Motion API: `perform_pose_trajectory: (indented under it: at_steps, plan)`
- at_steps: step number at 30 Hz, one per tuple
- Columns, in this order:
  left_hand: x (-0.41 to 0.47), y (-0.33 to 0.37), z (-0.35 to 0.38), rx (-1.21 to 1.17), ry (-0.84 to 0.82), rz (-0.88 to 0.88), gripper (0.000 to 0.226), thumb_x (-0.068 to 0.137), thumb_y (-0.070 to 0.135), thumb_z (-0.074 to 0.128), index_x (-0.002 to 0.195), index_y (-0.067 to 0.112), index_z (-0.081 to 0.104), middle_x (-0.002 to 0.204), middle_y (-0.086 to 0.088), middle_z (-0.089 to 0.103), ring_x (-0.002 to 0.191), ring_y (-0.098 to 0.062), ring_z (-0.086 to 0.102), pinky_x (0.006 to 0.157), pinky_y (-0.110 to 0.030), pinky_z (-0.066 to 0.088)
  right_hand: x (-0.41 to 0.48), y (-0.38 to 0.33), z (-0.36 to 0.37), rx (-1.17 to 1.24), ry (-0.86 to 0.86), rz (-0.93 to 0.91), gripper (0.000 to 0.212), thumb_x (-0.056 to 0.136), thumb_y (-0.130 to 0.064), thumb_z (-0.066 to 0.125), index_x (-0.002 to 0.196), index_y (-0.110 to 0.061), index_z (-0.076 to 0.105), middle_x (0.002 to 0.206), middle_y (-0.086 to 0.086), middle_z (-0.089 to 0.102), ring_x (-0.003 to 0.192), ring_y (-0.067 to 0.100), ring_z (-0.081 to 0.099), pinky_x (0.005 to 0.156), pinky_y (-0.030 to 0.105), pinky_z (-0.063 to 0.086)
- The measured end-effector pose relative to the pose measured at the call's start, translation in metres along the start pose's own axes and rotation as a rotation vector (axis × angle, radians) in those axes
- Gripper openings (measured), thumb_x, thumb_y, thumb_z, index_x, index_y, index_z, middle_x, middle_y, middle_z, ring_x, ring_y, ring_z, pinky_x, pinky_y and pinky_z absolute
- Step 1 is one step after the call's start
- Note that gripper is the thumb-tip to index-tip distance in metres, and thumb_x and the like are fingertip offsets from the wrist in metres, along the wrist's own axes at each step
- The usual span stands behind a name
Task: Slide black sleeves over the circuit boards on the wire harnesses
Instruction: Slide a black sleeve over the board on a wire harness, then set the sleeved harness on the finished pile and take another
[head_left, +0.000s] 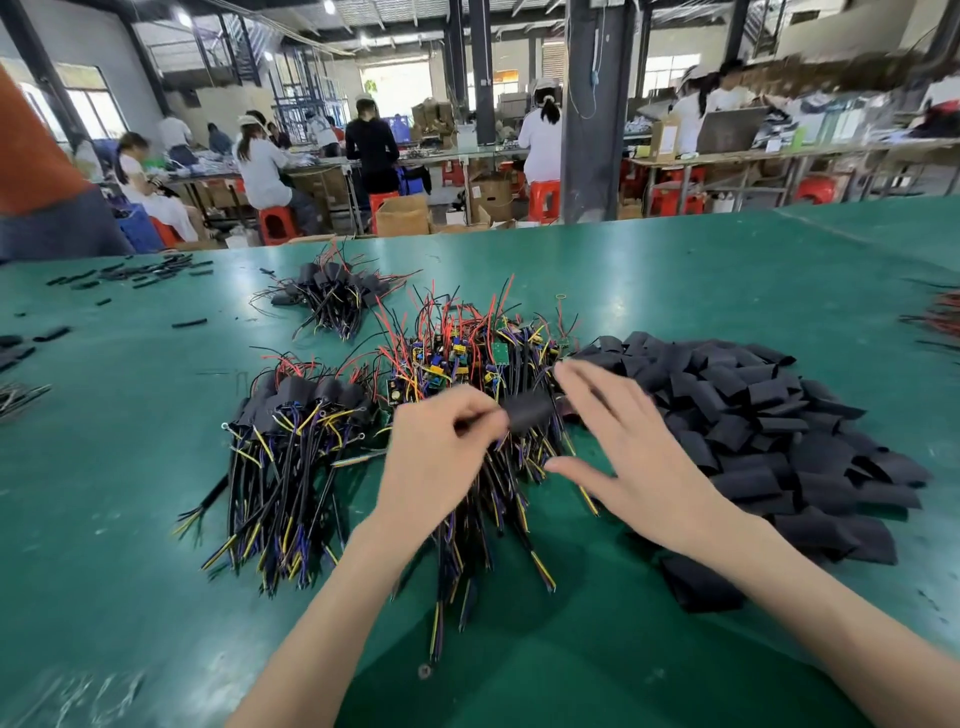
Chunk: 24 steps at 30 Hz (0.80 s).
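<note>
1. Left hand (441, 457) is curled up, with thumb and fingers pinching the left end of one sleeve (530, 410). There's a bit of motion blur, but the pinch reads fine.
2. That sleeve sits crosswise between the two hands, at about 1 o'clock from the left hand. It's right over the near part of the harness heap (467, 364).
3. Right hand (639, 457) has its fingers straight and spread, with nothing in it. The fingertips are up by the sleeve's right end, but it's too smeared to say if they actually touch it.
4. The harness heap is dead centre, with bare boards (501, 351) showing on top. Red wires poke up toward 12, and black, yellow and purple leads trail toward 6 under both hands.
5. The sleeve pile (753, 415) is at 3 o'clock from the hands, a big loose mound of flat black pieces that butts right up against the heap's right side.
6. The sleeved bundle (301, 410) is at 9 o'clock from the left hand. Its tops are wrapped in black and its leads fan out toward 6.
7. A second, smaller back bundle (332, 291) is at 11 o'clock, further off and apart from the rest.
8. Everything's on a green table (130, 467). Thin black tubes (150, 273) are scattered out at 10 o'clock near the far left edge.
9. Past the table at 12 there are people (260, 166) at benches, with red stools (278, 223) and boxes (402, 215).
</note>
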<state>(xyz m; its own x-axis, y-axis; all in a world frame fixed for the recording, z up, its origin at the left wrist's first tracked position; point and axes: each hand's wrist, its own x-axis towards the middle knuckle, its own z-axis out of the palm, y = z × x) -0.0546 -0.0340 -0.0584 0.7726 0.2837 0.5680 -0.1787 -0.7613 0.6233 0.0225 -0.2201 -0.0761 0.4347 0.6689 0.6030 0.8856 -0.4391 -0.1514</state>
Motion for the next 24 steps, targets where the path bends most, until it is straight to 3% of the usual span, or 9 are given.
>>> perform_pose_trajectory:
  at_steps: [2, 4, 6, 8, 11, 15, 17, 19, 24]
  plan:
    - [0.008, -0.008, -0.014, 0.052, 0.247, 0.014, 0.007, 0.084, 0.009, 0.067, 0.087, 0.015, 0.07, 0.072, 0.008, 0.067, 0.062, -0.008, 0.056, 0.062, -0.014, 0.041, 0.001, 0.004, -0.004, -0.078, 0.066, 0.077, 0.076, 0.087, -0.041, 0.057, 0.146, -0.006, 0.025, 0.147, 0.012, 0.033, 0.132, 0.025, 0.029, 0.11, 0.032, 0.017]
    - [0.015, -0.024, -0.028, 0.111, 0.454, -0.047, 0.013, 0.09, 0.009, 0.06, 0.102, 0.011, 0.063, 0.075, 0.0, 0.069, 0.059, -0.014, 0.056, 0.06, -0.021, 0.038, 0.001, 0.009, -0.005, -0.122, 0.088, 0.151, 0.074, 0.088, -0.042, 0.054, 0.146, -0.005, 0.026, 0.145, 0.013, 0.035, 0.129, 0.027, 0.03, 0.109, 0.034, 0.019]
    - [0.019, -0.042, -0.039, 0.197, 0.544, -0.197, 0.026, 0.093, 0.005, 0.051, 0.118, 0.01, 0.053, 0.087, -0.013, 0.07, 0.074, -0.032, 0.06, 0.069, -0.033, 0.039, -0.001, 0.014, -0.002, -0.154, 0.06, 0.219, 0.074, 0.088, -0.038, 0.059, 0.145, -0.005, 0.026, 0.143, 0.013, 0.036, 0.128, 0.028, 0.03, 0.108, 0.04, 0.024]
    - [0.019, -0.059, -0.045, 0.325, 0.513, -0.344, 0.042, 0.089, -0.004, 0.047, 0.129, 0.008, 0.045, 0.104, -0.022, 0.064, 0.093, -0.041, 0.057, 0.079, -0.043, 0.039, -0.002, 0.017, 0.001, -0.199, 0.015, 0.266, 0.074, 0.087, -0.035, 0.061, 0.146, -0.005, 0.026, 0.143, 0.012, 0.035, 0.129, 0.027, 0.028, 0.107, 0.041, 0.025]
    - [0.014, -0.075, -0.045, 0.481, 0.341, -0.465, 0.057, 0.081, -0.009, 0.051, 0.136, 0.002, 0.041, 0.125, -0.026, 0.048, 0.113, -0.042, 0.045, 0.093, -0.044, 0.033, -0.003, 0.023, 0.005, -0.272, -0.071, 0.322, 0.07, 0.089, -0.037, 0.056, 0.145, -0.008, 0.027, 0.144, 0.009, 0.032, 0.132, 0.025, 0.024, 0.107, 0.038, 0.024]
    - [0.013, -0.077, -0.04, 0.668, 0.308, -0.525, 0.05, 0.079, 0.0, 0.056, 0.128, 0.003, 0.051, 0.127, -0.022, 0.045, 0.115, -0.04, 0.037, 0.092, -0.048, 0.029, -0.005, 0.034, 0.007, -0.36, -0.145, 0.43, 0.059, 0.09, -0.038, 0.052, 0.139, -0.011, 0.033, 0.14, 0.006, 0.035, 0.129, 0.026, 0.028, 0.103, 0.036, 0.028]
    - [0.015, -0.069, -0.036, 0.65, 0.388, -0.483, 0.043, 0.081, 0.002, 0.055, 0.123, 0.004, 0.055, 0.124, -0.022, 0.047, 0.114, -0.039, 0.037, 0.09, -0.047, 0.028, -0.006, 0.04, 0.006, -0.4, -0.186, 0.497, 0.054, 0.091, -0.036, 0.05, 0.137, -0.013, 0.034, 0.138, 0.006, 0.037, 0.125, 0.027, 0.033, 0.1, 0.037, 0.031]
    - [0.021, -0.059, -0.028, 0.611, 0.414, -0.333, 0.036, 0.083, 0.004, 0.054, 0.118, 0.008, 0.06, 0.118, -0.02, 0.052, 0.11, -0.037, 0.041, 0.088, -0.046, 0.031, -0.008, 0.044, 0.006, -0.458, -0.243, 0.572, 0.053, 0.091, -0.036, 0.049, 0.137, -0.014, 0.033, 0.137, 0.007, 0.037, 0.121, 0.029, 0.037, 0.097, 0.037, 0.035]
    - [0.057, -0.029, 0.011, 0.584, 0.196, 0.006, 0.023, 0.091, 0.016, 0.05, 0.108, 0.02, 0.065, 0.108, -0.001, 0.062, 0.105, -0.022, 0.046, 0.089, -0.036, 0.03, -0.009, 0.05, 0.007, -0.368, -0.329, 0.676, 0.048, 0.092, -0.03, 0.049, 0.135, -0.014, 0.035, 0.132, 0.013, 0.04, 0.118, 0.034, 0.04, 0.093, 0.04, 0.039]
